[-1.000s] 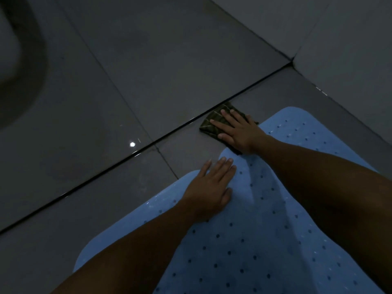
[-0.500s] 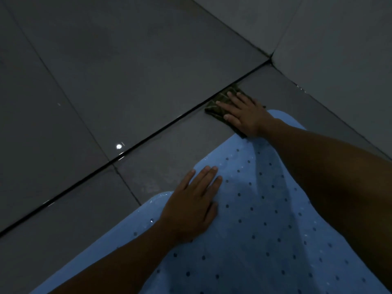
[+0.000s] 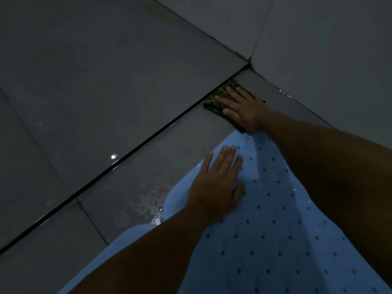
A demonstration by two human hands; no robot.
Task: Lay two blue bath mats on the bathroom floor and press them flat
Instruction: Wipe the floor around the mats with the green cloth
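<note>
The blue perforated rubber bath mat point(image 3: 275, 230) is cut by the lower edge; the right hand point(image 3: 244, 109) hides most of the dark folded cloth point(image 3: 214, 102).

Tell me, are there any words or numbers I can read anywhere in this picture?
None. The blue mat shows only rows of small holes, no letters.
The dark cloth under the right hand has a striped pattern, no words.
The floor tiles and the wall are plain.
The left hand lies flat on the mat.
</note>
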